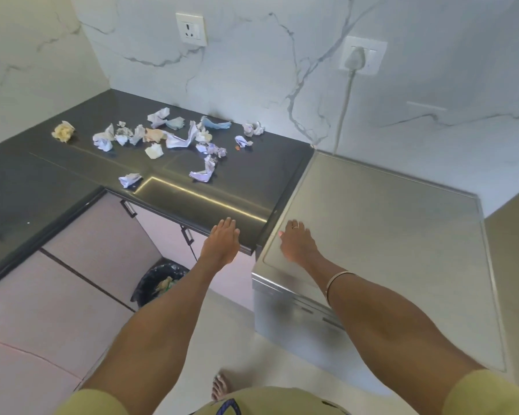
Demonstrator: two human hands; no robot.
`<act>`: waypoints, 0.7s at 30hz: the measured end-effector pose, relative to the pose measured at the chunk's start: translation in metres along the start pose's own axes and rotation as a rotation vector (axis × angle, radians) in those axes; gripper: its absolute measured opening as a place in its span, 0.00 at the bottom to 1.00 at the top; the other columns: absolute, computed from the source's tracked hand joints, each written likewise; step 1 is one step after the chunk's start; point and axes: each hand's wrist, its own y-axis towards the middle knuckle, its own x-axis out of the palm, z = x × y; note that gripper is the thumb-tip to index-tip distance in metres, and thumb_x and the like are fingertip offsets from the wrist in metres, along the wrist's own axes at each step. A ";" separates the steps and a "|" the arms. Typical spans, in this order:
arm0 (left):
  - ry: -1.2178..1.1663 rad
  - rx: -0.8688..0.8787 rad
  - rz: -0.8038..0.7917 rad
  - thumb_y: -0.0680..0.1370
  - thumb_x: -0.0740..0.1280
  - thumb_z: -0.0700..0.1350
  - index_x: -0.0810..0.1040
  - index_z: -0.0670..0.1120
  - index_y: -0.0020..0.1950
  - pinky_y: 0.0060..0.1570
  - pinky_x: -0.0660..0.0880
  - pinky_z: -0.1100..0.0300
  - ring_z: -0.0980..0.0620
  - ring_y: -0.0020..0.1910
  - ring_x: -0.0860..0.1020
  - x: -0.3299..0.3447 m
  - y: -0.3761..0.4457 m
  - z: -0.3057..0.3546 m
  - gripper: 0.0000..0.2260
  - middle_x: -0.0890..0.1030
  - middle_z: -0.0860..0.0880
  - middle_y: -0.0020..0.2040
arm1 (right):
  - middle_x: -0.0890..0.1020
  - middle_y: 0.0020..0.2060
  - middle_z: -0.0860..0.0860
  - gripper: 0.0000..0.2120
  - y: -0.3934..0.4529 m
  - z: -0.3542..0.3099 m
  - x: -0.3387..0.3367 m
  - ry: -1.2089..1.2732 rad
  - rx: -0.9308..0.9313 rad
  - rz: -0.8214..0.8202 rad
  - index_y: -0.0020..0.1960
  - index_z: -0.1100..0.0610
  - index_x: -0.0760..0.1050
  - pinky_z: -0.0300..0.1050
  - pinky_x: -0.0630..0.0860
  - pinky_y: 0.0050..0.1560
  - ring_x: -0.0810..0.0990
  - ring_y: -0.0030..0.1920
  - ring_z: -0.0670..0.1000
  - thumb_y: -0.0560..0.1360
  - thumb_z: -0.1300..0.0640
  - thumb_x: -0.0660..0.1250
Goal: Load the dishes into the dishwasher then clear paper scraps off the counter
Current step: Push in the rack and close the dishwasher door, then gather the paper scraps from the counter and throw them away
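At the near edge of the dark worktop (72,172), the left hand (221,241) lies flat, fingers (226,224) straight and holding nothing. Just beside it, across the seam, the right hand (295,241) rests palm-down on the steel top of the dishwasher (387,241), fingers (295,226) likewise extended and empty; a ring shows on one finger and a thin bangle (337,284) sits on the forearm. The dishwasher door appears closed and no dishes are visible anywhere, so the loading step reads as finished; judgement only. The step in hand seems to be the start of the scrap clearing. Paper scraps (162,139), crumpled white, bluish and tan, lie scattered toward the back of the worktop near the marble wall, well apart from both hands; one stray scrap (129,179) sits closer to the front edge. A bin with a black liner (159,284) stands on the floor below the worktop edge, partly hidden by the left forearm. Next move likely calls for a forward reach with either hand, gathering scraps into a cluster, then carrying them down to the bin.
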 end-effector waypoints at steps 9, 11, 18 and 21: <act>0.002 -0.042 0.058 0.85 0.47 0.47 0.57 0.39 0.79 0.77 0.53 0.50 0.44 0.79 0.55 -0.052 0.030 -0.089 0.23 0.58 0.42 0.79 | 0.66 0.72 0.62 0.25 0.063 -0.102 -0.001 0.078 -0.039 0.055 0.74 0.67 0.60 0.55 0.61 0.73 0.63 0.73 0.61 0.83 0.53 0.54; -0.005 -0.056 0.056 0.85 0.47 0.47 0.57 0.39 0.79 0.77 0.53 0.50 0.44 0.79 0.55 -0.058 0.035 -0.102 0.23 0.58 0.42 0.79 | 0.68 0.71 0.62 0.24 0.073 -0.117 0.000 0.080 -0.046 0.060 0.73 0.67 0.60 0.54 0.63 0.72 0.65 0.72 0.60 0.83 0.52 0.54; -0.022 -0.068 0.070 0.86 0.48 0.47 0.57 0.39 0.79 0.77 0.53 0.51 0.44 0.79 0.55 -0.067 0.057 -0.124 0.23 0.58 0.42 0.79 | 0.63 0.75 0.62 0.26 0.110 -0.142 -0.009 0.089 -0.077 0.083 0.76 0.67 0.56 0.53 0.59 0.75 0.60 0.75 0.60 0.84 0.52 0.52; -0.017 -0.020 0.089 0.85 0.49 0.45 0.60 0.38 0.77 0.76 0.54 0.52 0.44 0.78 0.57 -0.071 0.078 -0.112 0.22 0.61 0.42 0.78 | 0.60 0.76 0.61 0.27 0.124 -0.134 -0.021 0.098 -0.043 0.096 0.77 0.67 0.54 0.54 0.57 0.75 0.58 0.76 0.60 0.84 0.52 0.51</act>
